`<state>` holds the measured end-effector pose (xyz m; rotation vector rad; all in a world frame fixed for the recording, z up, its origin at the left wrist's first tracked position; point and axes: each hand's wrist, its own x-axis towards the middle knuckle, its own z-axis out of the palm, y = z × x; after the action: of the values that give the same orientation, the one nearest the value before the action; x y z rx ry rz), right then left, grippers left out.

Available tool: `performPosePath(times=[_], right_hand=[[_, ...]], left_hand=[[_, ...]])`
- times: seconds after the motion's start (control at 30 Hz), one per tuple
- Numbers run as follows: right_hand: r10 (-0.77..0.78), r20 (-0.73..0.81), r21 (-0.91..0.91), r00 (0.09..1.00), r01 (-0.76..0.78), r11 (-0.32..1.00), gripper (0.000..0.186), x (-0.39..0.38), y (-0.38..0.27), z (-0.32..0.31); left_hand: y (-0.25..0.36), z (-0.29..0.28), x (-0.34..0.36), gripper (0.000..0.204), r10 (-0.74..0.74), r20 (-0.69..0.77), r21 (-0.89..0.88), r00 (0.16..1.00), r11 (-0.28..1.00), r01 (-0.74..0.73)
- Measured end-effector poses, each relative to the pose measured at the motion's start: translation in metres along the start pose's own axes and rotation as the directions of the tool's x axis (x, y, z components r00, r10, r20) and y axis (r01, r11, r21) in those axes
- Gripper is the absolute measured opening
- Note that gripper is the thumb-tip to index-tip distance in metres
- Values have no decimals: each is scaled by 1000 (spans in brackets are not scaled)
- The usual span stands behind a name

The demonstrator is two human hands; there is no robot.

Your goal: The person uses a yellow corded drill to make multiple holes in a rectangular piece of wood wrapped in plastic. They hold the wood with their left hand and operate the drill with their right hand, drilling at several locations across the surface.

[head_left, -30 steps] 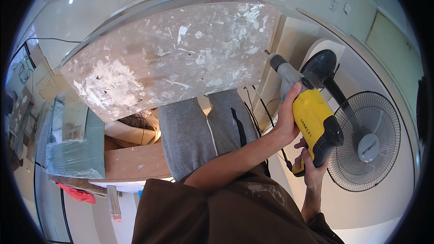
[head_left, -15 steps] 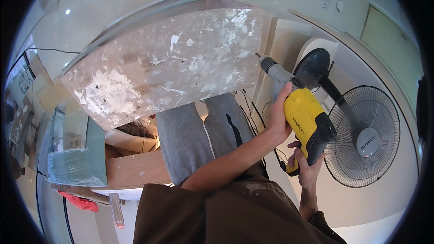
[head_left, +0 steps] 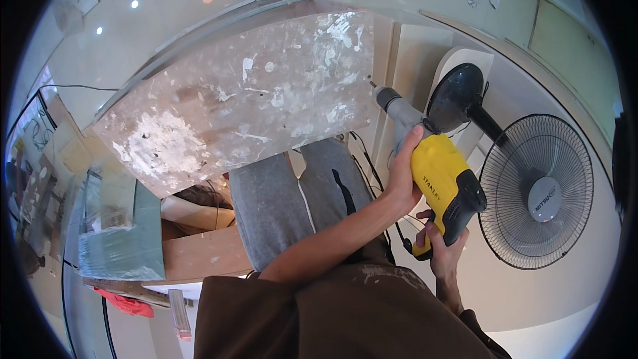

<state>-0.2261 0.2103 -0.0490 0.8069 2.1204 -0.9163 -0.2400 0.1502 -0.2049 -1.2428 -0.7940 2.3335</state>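
Both my hands hold a yellow, black and grey corded power drill [head_left: 440, 165], tilted with its chuck up and to the left. My left hand [head_left: 404, 174] is wrapped round the front of its body, behind the grey gear housing. Lower down, my right hand [head_left: 446, 251] grips the handle near the trigger. The thin bit points at the right edge of a paint-splattered board [head_left: 266, 93]; whether it touches the board I cannot tell. My legs in grey trousers [head_left: 279, 193] extend beneath the board's lower edge.
A black standing fan [head_left: 535, 189] lies tipped over to the right of the drill. Dark cables [head_left: 365, 159] run beside my legs. At left are a film-wrapped greenish panel [head_left: 123, 246], a brown wooden ledge [head_left: 203, 252] and a red cloth [head_left: 125, 302].
The view has shifted slightly. The drill and both hands appear a little further left, and the board's right edge has moved left too. Both hands keep their grip.
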Motion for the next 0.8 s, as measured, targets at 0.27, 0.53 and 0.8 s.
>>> performPosePath(times=[0.27,0.53,0.8], right_hand=[[22,34,197,999,-28,980,40,-22,31,-20],[-77,260,578,963,-91,811,54,-5,78,-28],[-239,469,690,850,-185,700,60,-9,77,-11]], left_hand=[[-21,-8,-28,49,108,-106,161,988,983,-91],[-22,-11,-60,47,426,20,424,904,816,-394],[-3,-9,-126,53,520,311,343,796,719,-604]])
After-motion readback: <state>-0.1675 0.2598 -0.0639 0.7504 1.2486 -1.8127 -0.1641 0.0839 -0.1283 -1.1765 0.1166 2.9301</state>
